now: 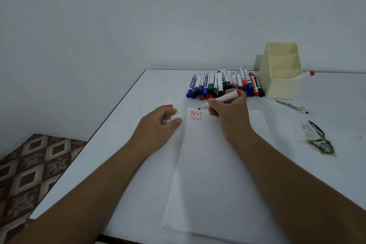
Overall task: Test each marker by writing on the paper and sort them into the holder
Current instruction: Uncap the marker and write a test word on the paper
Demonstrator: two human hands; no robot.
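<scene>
Gripping an uncapped red-ended white marker (223, 99), the right hand (230, 113) held its tip just above the white paper sheet (217, 164) on the white counter (126, 125). The left hand (160, 125), blurred, lay with loosely curled fingers beside a red cap (167, 106). Capped markers (223, 84) lay by the cream plastic holder (281, 73).

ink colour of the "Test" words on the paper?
Red: both handwritten "Test" words near the top of the white paper sheet, clearest in the head view.
</scene>
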